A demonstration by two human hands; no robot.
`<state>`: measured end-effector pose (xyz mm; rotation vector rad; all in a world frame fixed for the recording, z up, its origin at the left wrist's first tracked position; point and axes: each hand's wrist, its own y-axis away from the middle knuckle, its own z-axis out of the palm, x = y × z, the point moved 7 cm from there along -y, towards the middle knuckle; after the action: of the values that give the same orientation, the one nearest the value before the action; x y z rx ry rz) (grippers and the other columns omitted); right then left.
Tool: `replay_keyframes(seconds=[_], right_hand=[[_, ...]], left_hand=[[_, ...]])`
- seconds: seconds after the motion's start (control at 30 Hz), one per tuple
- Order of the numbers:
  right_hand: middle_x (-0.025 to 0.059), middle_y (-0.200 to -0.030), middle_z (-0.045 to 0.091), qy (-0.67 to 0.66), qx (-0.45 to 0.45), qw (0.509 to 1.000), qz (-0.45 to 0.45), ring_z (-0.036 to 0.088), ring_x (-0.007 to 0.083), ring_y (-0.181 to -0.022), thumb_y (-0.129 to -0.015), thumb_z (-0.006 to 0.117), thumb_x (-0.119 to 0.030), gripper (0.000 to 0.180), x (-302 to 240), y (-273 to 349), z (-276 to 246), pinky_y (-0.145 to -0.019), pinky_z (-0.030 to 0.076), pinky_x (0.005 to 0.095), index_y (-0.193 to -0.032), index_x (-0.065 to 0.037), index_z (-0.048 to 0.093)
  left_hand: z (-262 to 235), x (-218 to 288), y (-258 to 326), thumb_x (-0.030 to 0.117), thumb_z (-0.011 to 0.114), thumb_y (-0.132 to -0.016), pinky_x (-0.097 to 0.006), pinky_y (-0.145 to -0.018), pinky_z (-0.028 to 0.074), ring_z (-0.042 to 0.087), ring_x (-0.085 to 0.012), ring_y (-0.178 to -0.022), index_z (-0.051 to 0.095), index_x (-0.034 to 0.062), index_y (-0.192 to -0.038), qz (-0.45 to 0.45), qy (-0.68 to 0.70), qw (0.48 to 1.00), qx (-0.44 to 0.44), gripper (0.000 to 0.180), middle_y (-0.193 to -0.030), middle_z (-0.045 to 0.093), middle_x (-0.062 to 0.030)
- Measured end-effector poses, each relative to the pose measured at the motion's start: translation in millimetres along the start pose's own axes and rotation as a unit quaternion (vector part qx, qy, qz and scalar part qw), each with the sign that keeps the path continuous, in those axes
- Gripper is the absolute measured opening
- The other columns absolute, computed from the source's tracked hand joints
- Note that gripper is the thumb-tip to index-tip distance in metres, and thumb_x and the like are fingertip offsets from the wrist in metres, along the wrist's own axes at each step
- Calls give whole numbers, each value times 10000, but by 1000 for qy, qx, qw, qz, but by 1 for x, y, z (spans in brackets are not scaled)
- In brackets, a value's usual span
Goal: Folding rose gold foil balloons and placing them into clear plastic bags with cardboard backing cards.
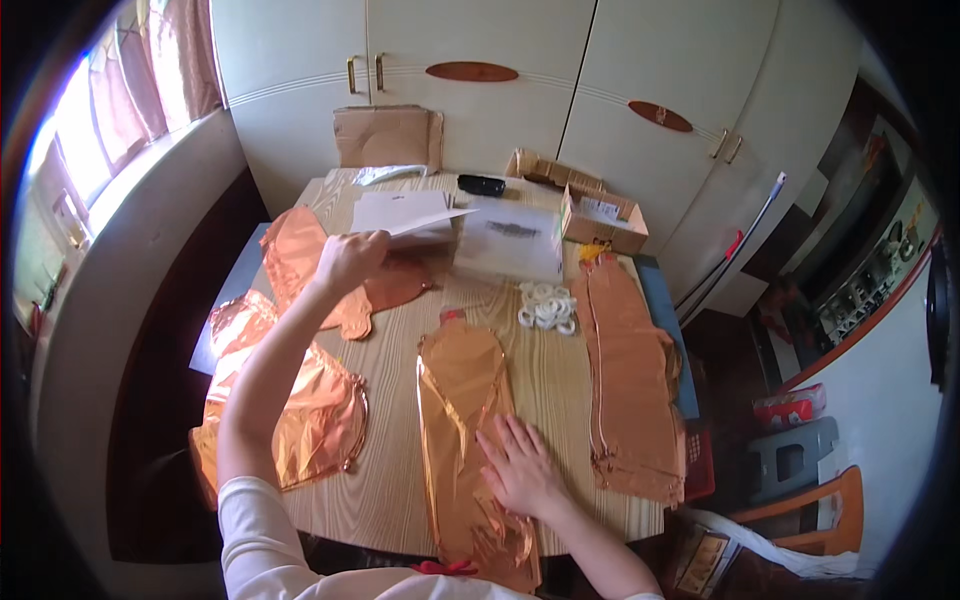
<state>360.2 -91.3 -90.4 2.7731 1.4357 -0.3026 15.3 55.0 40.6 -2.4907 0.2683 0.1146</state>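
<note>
My left hand point(349, 259) is stretched toward the far left of the wooden table point(545, 375) and holds a stack of white paper sheets point(405, 213) by its near corner. My right hand point(518, 463) lies flat, fingers spread, on a long flattened copper foil balloon point(460, 400) in front of me. More copper foil balloons lie around: one under my left arm point(305, 415), one behind my left hand point(295, 252), and a long stack at the right edge point(630, 370).
A clear plastic bag point(510, 238) and a pile of white rings point(546, 306) lie mid-table. An open cardboard box point(602, 222) and a black object point(481, 184) sit at the far side. White cupboards point(480, 70) stand behind; an orange chair point(815, 505) at right.
</note>
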Motion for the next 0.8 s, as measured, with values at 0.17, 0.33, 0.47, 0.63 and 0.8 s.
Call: replay_keyframes(seconds=[0.17,0.33,0.47,0.63,0.8], right_hand=[[230,-1542,317,-42,47,998,-5,259,382,-1453,-971,479,-405,617,3,-2,-9,-1193,177,509,-1486,-82,376],[191,-1177,618,-179,212,960,-24,581,393,-1087,-872,604,-134,325,-4,9,-41,-961,467,469,-1178,-29,634],[146,-931,663,-136,203,969,-21,644,323,-815,-863,614,-135,132,-5,24,-57,-722,537,421,-900,-28,681],[81,-791,688,-146,204,968,-20,666,275,-760,-843,646,-140,98,7,53,-90,-717,545,382,-818,-61,698],[91,-1060,687,-147,180,973,-5,640,269,-1031,-863,624,-154,210,26,53,-82,-911,508,392,-1054,-98,689]], left_hand=[[-105,136,76,116,648,-840,-298,-541,540,696,-194,-736,644,19,-998,137,61,983,109,185,-940,709,-114],[-105,214,162,118,689,-801,-308,-691,594,720,-235,-935,670,-5,-1041,193,59,979,23,271,-1055,712,-136],[-102,228,188,130,611,-806,-329,-800,589,700,-255,-1031,652,-13,-1059,171,116,978,-28,293,-1117,700,-157],[-105,233,200,148,616,-800,-334,-829,582,689,-239,-1060,655,6,-1043,127,178,974,-59,284,-1153,694,-131],[-114,244,197,99,664,-813,-323,-781,600,710,-214,-996,697,48,-944,119,213,967,-71,144,-1041,732,-68]])
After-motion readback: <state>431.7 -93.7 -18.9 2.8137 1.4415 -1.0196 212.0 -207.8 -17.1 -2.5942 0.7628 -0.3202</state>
